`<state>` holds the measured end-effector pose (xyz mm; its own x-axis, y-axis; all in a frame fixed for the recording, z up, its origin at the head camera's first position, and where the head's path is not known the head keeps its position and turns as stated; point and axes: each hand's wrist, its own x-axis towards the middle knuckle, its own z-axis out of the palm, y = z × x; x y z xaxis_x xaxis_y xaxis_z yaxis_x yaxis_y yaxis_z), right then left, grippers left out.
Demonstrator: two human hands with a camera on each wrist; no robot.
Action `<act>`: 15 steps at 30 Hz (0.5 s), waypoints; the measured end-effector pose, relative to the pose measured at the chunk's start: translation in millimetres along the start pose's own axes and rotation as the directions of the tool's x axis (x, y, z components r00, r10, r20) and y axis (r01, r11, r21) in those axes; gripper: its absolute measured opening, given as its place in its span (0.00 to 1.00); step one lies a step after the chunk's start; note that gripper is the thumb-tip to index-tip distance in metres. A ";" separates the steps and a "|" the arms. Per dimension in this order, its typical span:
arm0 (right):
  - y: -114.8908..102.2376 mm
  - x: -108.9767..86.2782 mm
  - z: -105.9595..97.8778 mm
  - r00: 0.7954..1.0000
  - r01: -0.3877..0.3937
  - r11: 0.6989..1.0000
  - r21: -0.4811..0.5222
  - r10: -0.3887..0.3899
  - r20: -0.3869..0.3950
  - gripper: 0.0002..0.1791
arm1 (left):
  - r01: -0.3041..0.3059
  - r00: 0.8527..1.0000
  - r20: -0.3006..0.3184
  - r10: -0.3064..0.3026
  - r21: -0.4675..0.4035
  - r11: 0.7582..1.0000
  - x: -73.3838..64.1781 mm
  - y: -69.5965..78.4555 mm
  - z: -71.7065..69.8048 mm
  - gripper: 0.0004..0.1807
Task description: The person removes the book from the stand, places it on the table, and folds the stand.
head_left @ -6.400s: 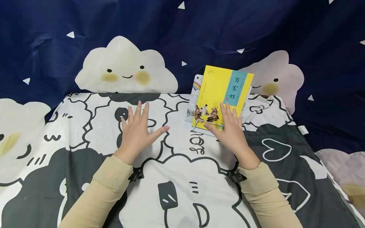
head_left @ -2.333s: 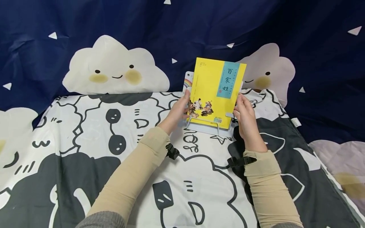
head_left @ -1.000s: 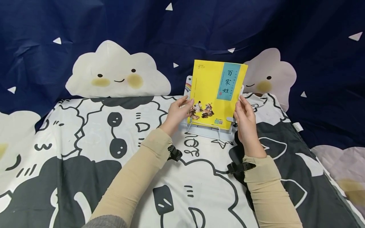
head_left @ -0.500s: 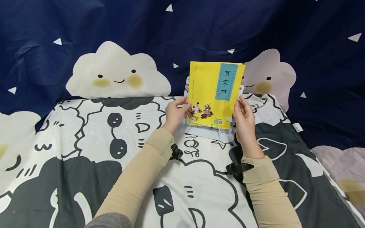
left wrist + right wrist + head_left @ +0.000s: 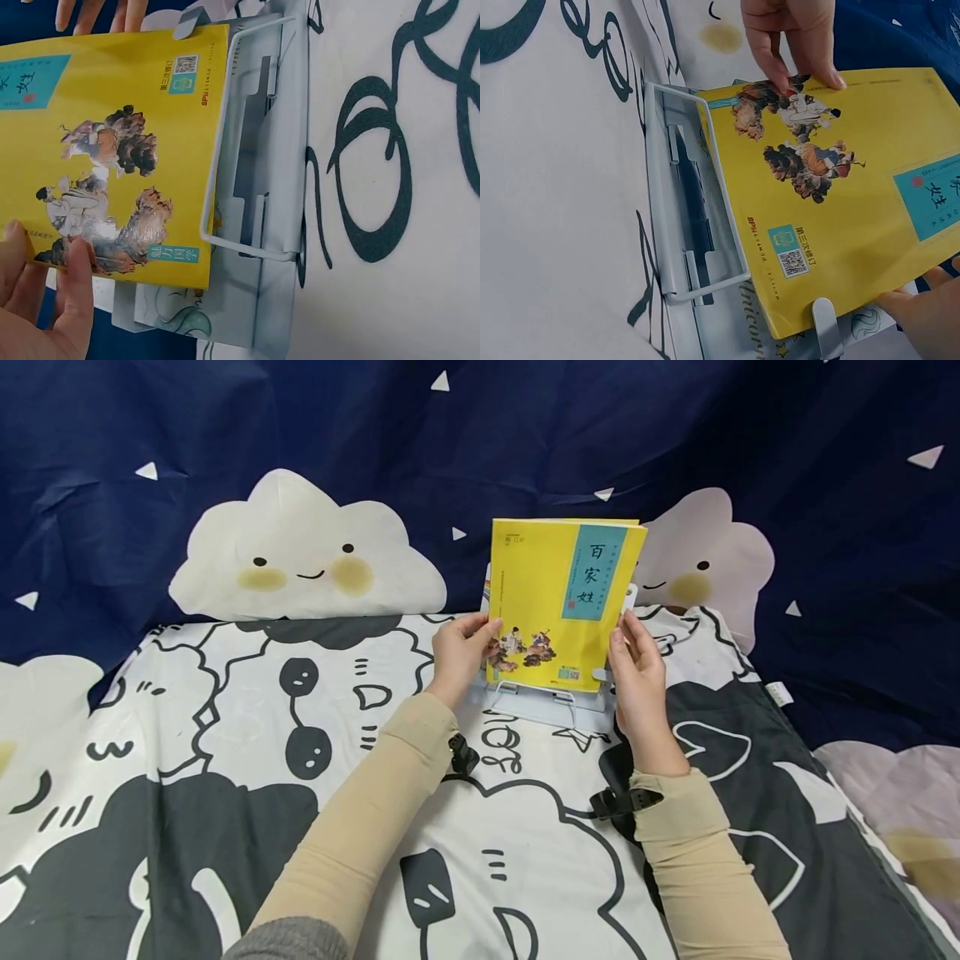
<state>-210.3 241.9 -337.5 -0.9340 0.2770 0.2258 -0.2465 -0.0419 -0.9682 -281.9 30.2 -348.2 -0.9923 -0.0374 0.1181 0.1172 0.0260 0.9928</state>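
Note:
A yellow book (image 5: 525, 572) with a blue title strip leans upright on a pale bookstand (image 5: 517, 700) printed with rainbow and unicorn pictures. My left hand (image 5: 456, 662) pinches the book's left edge low down, thumb on the cover. On the opposite edge, my right hand (image 5: 642, 685) holds the book with its fingers at the side. A white wire page holder (image 5: 721, 180) loops in front of the book's bottom edge. One grey clip (image 5: 826, 328) overlaps the cover at the lower right corner. The book covers most of the stand's back plate.
The stand rests on a black-and-white cartoon bedsheet (image 5: 420, 793). Behind it hangs a dark blue curtain (image 5: 525, 435) with white triangles and smiling clouds. A small white tag (image 5: 779, 693) sticks out at the sheet's right edge.
Several seconds ago both hands were spread, the right in front of the book. Then they came to its two sides. Lately the book has shifted slightly left on the stand and its pages have parted at the top.

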 end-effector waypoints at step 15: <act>1.1 -0.5 1.7 0.996 0.094 0.993 0.072 -0.093 -0.005 0.28 | -0.251 0.968 -0.009 0.252 0.069 0.966 -13.3 17.4 -9.4 0.14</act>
<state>-210.6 240.0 -338.5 -0.9054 0.2849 0.3147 -0.3508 -0.0847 -0.9326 -266.3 21.8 -332.3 -0.9304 -0.0387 0.3646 0.3592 0.1038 0.9275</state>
